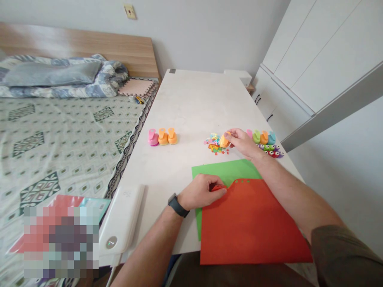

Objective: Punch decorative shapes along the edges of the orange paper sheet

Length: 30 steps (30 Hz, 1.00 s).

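In my right hand (237, 140) is an orange craft punch (225, 140), gripped over a pile of small colourful paper cut-outs (216, 146). My left hand (206, 190) pinches the upper left edge of a red sheet of paper (254, 223), which bends up there. A few small holes show along the red sheet's top edge. Beneath it lies a green sheet (226, 172), visible at the top and left. The red sheet overhangs the table's near edge.
On the white table (203, 99), a pink and two orange punches (162, 136) stand left. Several more punches (263, 137) and small owl-like items (272, 150) stand right. A white device (125, 217) with a cable lies at the left edge, beside a bed (74, 139).
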Available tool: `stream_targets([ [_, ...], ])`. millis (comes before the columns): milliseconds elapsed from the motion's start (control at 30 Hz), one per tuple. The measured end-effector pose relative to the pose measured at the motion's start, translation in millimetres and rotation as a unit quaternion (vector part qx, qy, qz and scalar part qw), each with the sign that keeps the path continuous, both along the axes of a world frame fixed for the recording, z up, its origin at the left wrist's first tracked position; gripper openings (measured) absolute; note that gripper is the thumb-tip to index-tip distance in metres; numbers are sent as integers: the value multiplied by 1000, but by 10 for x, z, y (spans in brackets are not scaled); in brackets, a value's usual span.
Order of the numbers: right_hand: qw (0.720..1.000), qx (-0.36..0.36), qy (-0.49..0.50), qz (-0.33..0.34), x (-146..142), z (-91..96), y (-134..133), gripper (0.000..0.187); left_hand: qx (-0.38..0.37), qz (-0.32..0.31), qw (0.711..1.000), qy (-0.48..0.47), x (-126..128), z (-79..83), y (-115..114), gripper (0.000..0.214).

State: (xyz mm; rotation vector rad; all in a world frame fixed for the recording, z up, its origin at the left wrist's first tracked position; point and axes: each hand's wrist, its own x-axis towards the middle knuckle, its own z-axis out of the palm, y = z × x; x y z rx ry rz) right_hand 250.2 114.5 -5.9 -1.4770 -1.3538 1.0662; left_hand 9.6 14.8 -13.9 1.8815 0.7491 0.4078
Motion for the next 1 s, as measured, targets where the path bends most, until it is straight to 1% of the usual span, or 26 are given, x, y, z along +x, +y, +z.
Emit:
stream_targets([
  [67,999,-8,-23,-24,-11,-15,46,45,1,1,1000,-1,-3,-1,-8,25],
  [167,996,-10,-86,-34,2,-34,124,37,3,2,1000,-1,-7,4,-18,24],
  [267,986,-10,-158,-47,46,-60,221,34,5,4,1000,-1,-8,10,-22,24],
  [367,971,-12,-233,-54,99,-90,325,34,5,8,1000,3,-8,17,-23,24],
  [533,931,-20,-363,-46,150,-98,447,36,11,11,1000,5,1,29,-31,25],
  [767,908,-14,-418,-35,129,-63,529,34,18,10,1000,2,7,26,-40,27],
  [1000,898,-23,-437,-36,102,-61,589,35,14,11,1000,0,1,16,-33,26],
])
